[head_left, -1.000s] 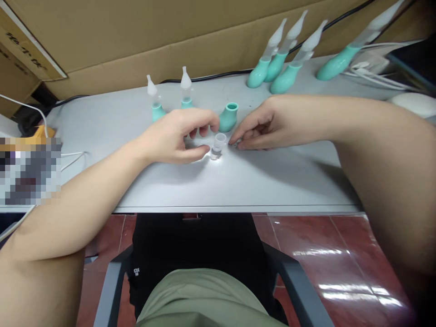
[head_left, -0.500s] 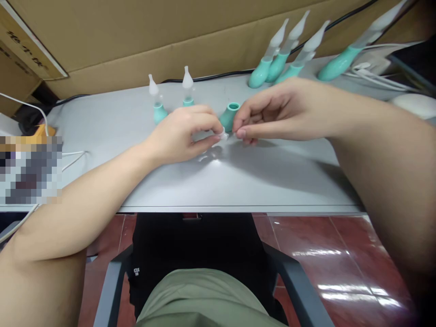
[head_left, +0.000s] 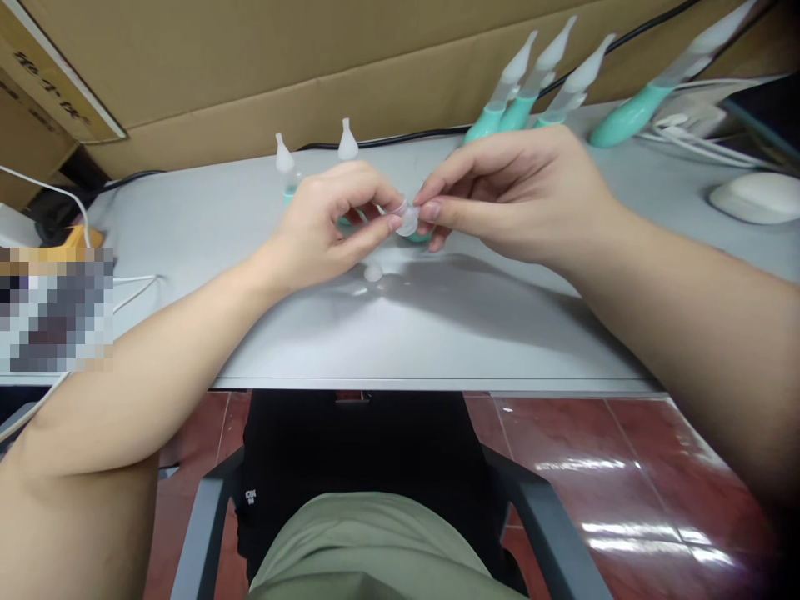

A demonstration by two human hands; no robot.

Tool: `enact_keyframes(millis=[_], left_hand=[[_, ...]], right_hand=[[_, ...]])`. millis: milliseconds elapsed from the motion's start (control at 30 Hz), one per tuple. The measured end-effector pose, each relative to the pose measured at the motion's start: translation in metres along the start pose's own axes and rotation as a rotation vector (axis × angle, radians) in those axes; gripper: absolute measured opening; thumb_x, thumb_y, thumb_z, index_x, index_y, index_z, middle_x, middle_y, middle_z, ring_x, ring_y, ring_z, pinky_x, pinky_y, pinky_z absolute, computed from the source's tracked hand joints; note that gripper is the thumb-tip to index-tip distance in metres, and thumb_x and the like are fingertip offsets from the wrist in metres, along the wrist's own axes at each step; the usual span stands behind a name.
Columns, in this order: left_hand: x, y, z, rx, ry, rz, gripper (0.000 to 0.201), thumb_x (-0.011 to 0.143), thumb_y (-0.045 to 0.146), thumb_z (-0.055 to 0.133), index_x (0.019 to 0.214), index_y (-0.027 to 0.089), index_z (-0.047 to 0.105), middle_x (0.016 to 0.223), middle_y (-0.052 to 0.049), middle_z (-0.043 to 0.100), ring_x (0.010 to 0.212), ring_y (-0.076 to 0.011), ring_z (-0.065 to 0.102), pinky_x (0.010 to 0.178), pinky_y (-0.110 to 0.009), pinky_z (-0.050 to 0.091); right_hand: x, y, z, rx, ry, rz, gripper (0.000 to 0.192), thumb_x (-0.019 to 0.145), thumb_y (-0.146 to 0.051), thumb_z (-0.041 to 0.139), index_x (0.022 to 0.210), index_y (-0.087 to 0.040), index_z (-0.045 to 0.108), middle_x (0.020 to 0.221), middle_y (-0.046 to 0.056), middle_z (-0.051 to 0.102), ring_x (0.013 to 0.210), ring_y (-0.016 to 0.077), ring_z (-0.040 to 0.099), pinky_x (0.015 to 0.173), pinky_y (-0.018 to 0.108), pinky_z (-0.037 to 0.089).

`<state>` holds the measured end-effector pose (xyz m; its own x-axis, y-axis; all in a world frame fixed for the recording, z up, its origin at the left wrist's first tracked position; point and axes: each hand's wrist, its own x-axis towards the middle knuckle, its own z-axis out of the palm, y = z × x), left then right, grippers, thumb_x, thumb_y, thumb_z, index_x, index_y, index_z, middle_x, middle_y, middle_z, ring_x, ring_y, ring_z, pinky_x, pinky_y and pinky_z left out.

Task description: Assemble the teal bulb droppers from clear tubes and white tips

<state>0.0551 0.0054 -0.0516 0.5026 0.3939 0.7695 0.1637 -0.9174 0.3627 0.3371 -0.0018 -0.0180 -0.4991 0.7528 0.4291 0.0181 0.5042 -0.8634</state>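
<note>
Above the desk my left hand (head_left: pixel 347 212) pinches a small clear plastic part (head_left: pixel 408 218) between thumb and fingertips. The fingertips of my right hand (head_left: pixel 500 196) close on the right side of the same part. Behind it, a teal rubber bulb (head_left: pixel 420 237) shows only as a sliver. A small whitish round piece (head_left: pixel 373 272) lies on the desk below my hands. Just beyond my left hand stand two nasal aspirators with white tips (head_left: pixel 284 154) (head_left: pixel 348 140), their lower halves mostly hidden by that hand.
Several teal nasal aspirators (head_left: pixel 493 112) stand at the back right, one leaning farther right (head_left: pixel 637 112). White cables (head_left: pixel 681 133) and a white mouse (head_left: pixel 753 198) are on the right. Cardboard (head_left: pixel 281 75) walls the back of the grey desk (head_left: pixel 312 350). A blurred-out patch covers the left edge.
Both hands have risen and shifted away from me, bringing the clear part in front of the teal bulb. The whitish round piece on the desk now shows plainly.
</note>
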Motion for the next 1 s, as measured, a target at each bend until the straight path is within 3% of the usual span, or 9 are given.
enact_keyframes(millis=[133, 233, 467, 667, 800, 1000], left_hand=[[0.001, 0.012, -0.001, 0.008, 0.005, -0.109, 0.017, 0.124, 0.038, 0.08, 0.117, 0.028, 0.091, 0.114, -0.006, 0.092, 0.104, -0.0199, 0.087, 0.092, -0.038, 0.074], [0.001, 0.014, 0.0, -0.009, 0.044, -0.107, 0.015, 0.122, 0.038, 0.083, 0.116, 0.027, 0.091, 0.113, -0.005, 0.093, 0.104, -0.0193, 0.087, 0.091, -0.037, 0.074], [-0.005, 0.005, 0.005, 0.203, 0.029, -0.195, 0.039, 0.13, 0.063, 0.07, 0.125, 0.03, 0.091, 0.119, -0.008, 0.092, 0.112, -0.0278, 0.091, 0.104, -0.052, 0.081], [-0.005, 0.005, 0.005, 0.167, 0.069, -0.156, 0.044, 0.13, 0.068, 0.071, 0.123, 0.031, 0.093, 0.115, -0.007, 0.091, 0.108, -0.0274, 0.091, 0.102, -0.053, 0.082], [-0.006, 0.003, 0.007, 0.146, 0.082, -0.162, 0.046, 0.129, 0.071, 0.072, 0.124, 0.031, 0.093, 0.116, -0.007, 0.09, 0.109, -0.0279, 0.092, 0.106, -0.056, 0.083], [-0.007, -0.004, 0.01, 0.159, 0.106, -0.182, 0.058, 0.126, 0.083, 0.067, 0.121, 0.029, 0.09, 0.111, -0.008, 0.087, 0.107, -0.0277, 0.09, 0.101, -0.054, 0.082]], right_hand=[[-0.002, -0.001, 0.001, 0.032, 0.037, 0.085, 0.036, 0.094, -0.045, 0.118, 0.096, -0.026, 0.088, 0.092, 0.001, 0.081, 0.097, 0.0254, 0.091, 0.084, 0.036, 0.084], [-0.003, -0.005, 0.004, 0.057, 0.061, 0.125, 0.035, 0.094, -0.044, 0.118, 0.097, -0.028, 0.087, 0.094, 0.001, 0.079, 0.107, 0.0292, 0.093, 0.084, 0.037, 0.085], [-0.002, -0.003, 0.005, 0.025, 0.044, 0.074, 0.047, 0.093, -0.062, 0.119, 0.099, -0.028, 0.087, 0.095, 0.001, 0.084, 0.099, 0.0262, 0.094, 0.076, 0.033, 0.085], [0.0, 0.0, 0.006, 0.05, 0.033, 0.029, 0.058, 0.087, -0.075, 0.121, 0.097, -0.028, 0.087, 0.088, -0.003, 0.081, 0.083, 0.0185, 0.086, 0.073, 0.029, 0.081], [0.0, -0.001, 0.008, 0.032, 0.05, -0.002, 0.066, 0.084, -0.086, 0.119, 0.094, -0.029, 0.087, 0.085, -0.003, 0.08, 0.083, 0.0182, 0.086, 0.079, 0.033, 0.082], [0.001, 0.0, 0.008, -0.004, 0.054, -0.023, 0.066, 0.087, -0.085, 0.118, 0.097, -0.029, 0.083, 0.088, 0.001, 0.082, 0.08, 0.0201, 0.083, 0.085, 0.04, 0.081]])
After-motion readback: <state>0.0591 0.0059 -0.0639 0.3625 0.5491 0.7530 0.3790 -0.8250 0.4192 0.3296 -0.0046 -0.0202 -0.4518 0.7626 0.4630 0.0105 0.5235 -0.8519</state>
